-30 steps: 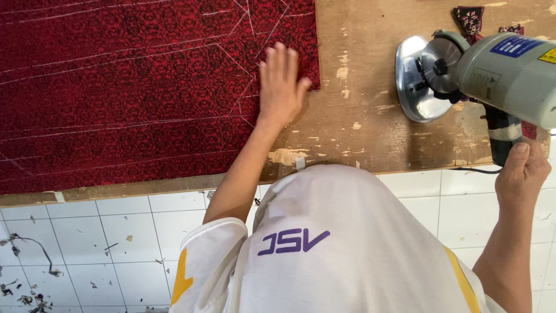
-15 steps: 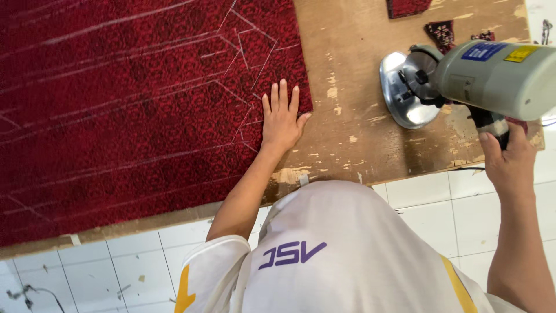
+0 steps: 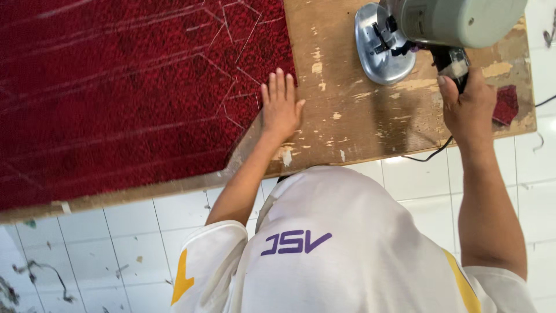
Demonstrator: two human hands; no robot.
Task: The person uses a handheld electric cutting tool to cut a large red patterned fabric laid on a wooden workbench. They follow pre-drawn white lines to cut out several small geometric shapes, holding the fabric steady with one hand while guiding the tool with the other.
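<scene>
I see my left hand (image 3: 281, 104) lying flat and open, fingers together and stretched out, palm down on the right edge of the red patterned fabric (image 3: 133, 98), its thumb side resting on the bare wooden table (image 3: 353, 127). It grips nothing; it only presses on the cloth. The fabric covers the left and far part of the table and carries pale chalk lines that cross near my fingertips. My right hand (image 3: 469, 107) is closed around the dark handle of the electric cloth cutter (image 3: 440, 26), which stands on the bare wood to the right of the fabric, well apart from its edge. The cutter's grey motor housing sits at the far right, and its shiny metal base plate (image 3: 379, 49) rests flat on the table just left of my right hand. A small red fabric scrap (image 3: 507, 104) lies at the table's right edge, just beside that hand. A black cable (image 3: 428, 153) hangs off the near edge over the white tiled floor (image 3: 87, 249)
</scene>
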